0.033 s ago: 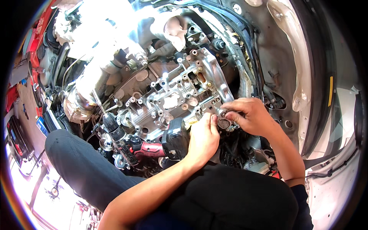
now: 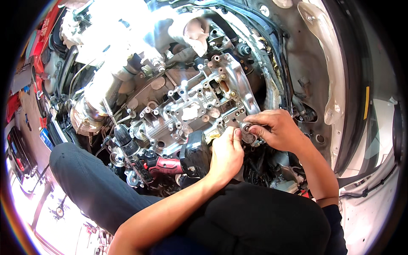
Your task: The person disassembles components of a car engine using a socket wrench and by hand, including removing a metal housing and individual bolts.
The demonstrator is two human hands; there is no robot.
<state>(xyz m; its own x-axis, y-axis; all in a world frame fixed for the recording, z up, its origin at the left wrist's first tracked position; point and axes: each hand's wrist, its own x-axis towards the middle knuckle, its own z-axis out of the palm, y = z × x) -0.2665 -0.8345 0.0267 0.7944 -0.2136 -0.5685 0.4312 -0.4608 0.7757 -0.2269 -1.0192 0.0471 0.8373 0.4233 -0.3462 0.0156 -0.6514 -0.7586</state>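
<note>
"What's being worked on?"
"A silvery engine casting in an open engine bay, its long axis running lower left to upper right. Likely heavy, stiff, perhaps oily; its outer edges look best to hold."
"The hands?"
"At its near right corner, the right hand narrowly pinches a round metal part. Left hand alongside; grip unclear."

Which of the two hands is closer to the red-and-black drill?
The left hand: it is right beside the drill, at its black battery end. The right hand is farther off, at a round metal part.
</note>
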